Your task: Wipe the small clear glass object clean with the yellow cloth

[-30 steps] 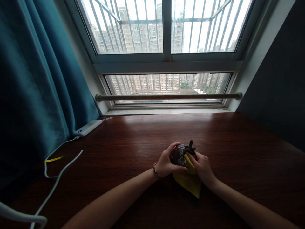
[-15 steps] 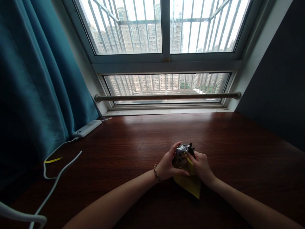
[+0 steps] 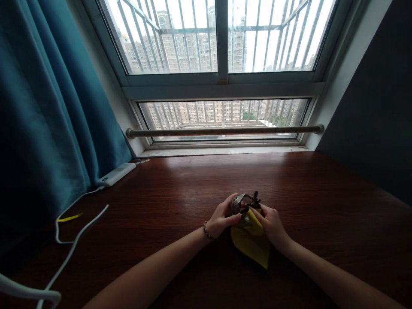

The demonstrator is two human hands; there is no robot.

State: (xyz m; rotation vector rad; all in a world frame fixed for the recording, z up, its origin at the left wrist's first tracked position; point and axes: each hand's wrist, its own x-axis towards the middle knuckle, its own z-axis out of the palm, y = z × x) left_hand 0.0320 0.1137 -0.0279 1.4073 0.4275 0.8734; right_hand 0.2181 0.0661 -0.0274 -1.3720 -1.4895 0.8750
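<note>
Both hands meet over the dark wooden surface [image 3: 180, 193]. My left hand [image 3: 222, 218], with a bracelet [image 3: 207, 231] on its wrist, is closed around a shiny, partly see-through packet [image 3: 237, 201]; its contents are too dark to make out. My right hand [image 3: 272, 222] grips the upper right edge of a yellow pouch [image 3: 250, 245], thumb laid across it. Small black pieces [image 3: 256, 200], perhaps a tie or cord, stick up at the pouch's top beside the right fingers. Packet and pouch touch, and the pouch's lower end hangs toward me.
At left, a white power strip [image 3: 117, 174] lies by the blue curtain [image 3: 64, 107]. White cables [image 3: 77, 240] and a yellow strip [image 3: 70, 217] are near it. Behind the surface stands a window with a horizontal rail [image 3: 222, 131]; a dark wall [image 3: 370, 120] rises at right.
My left hand has shifted left and tilted the shiny packet, drawing in its thumb. More of the yellow pouch shows between the hands. My right hand has barely moved.
</note>
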